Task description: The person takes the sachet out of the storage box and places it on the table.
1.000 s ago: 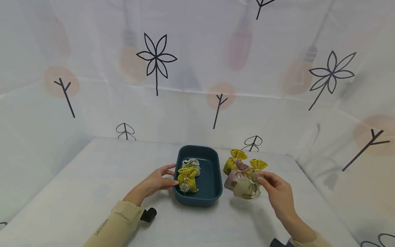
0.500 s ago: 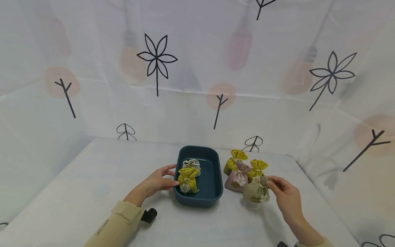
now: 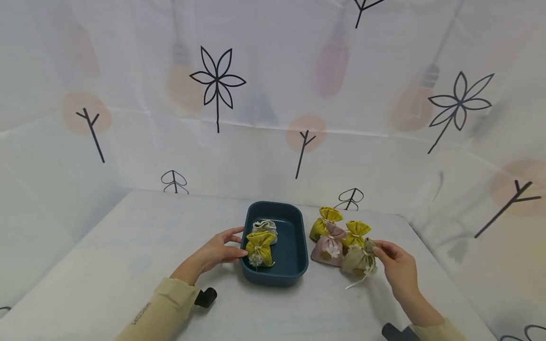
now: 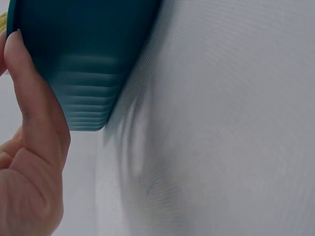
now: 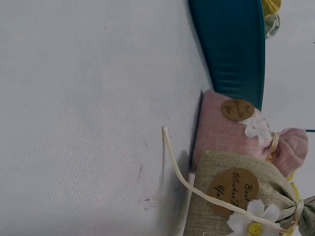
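Note:
In the head view, my left hand [image 3: 216,252] touches the left rim of a dark teal rectangular bin [image 3: 286,279] with spread fingers; the thumb tip [image 4: 18,46] lies against its rim in the left wrist view. My right hand [image 3: 397,265] pinches the gathered neck of a grey-beige drawstring pouch [image 3: 355,259], which appears upright on the table. This pouch carries a brown label [image 5: 234,189], a white flower [image 5: 253,219] and a loose cream cord [image 5: 184,179]. A pink pouch [image 3: 326,251] stands close beside it. The right hand is outside the right wrist view.
Inside the bin are a yellow pouch [image 3: 261,253] and a whitish pouch [image 3: 269,227] behind it. Two more yellow pouches [image 3: 317,229] stand behind the pink one. All rest on a white-covered table [image 3: 170,218] before a patterned curtain [image 3: 256,161].
The right hand has moved right with the grey-beige pouch, away from the front of the pink pouch, and the pouch has come down to the table. The left hand keeps its place.

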The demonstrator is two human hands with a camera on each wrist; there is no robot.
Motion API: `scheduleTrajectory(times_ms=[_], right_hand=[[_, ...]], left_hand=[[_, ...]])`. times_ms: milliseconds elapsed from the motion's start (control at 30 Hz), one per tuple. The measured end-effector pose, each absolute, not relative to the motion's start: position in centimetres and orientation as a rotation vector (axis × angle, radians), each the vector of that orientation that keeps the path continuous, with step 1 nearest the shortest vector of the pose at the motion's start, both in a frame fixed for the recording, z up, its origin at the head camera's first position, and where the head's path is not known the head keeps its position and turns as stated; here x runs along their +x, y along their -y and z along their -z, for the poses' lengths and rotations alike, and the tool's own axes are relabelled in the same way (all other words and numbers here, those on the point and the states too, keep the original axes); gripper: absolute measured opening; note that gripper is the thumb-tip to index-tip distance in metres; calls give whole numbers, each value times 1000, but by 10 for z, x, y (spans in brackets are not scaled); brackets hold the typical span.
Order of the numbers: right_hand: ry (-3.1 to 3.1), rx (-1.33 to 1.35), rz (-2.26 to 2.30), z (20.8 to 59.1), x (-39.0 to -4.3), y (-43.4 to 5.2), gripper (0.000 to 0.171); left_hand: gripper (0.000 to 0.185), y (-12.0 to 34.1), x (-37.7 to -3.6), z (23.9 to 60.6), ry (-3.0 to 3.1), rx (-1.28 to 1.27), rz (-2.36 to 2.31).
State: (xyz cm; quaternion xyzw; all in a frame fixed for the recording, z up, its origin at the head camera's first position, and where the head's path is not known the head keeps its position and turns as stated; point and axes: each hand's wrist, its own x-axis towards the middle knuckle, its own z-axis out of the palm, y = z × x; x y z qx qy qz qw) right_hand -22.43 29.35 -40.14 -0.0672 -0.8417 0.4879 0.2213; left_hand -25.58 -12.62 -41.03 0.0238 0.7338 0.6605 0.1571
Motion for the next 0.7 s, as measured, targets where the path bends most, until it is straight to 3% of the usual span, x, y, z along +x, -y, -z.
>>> scheduleTrajectory(times_ms=[300, 700], right_hand=[[2379, -182, -1263, 469, -287, -345, 39], [2379, -208, -1238, 474, -291, -342, 44]], left_hand=[[77, 126, -255, 408, -2090, 83, -1890], [78, 128, -255, 408, -2076, 91, -1894]])
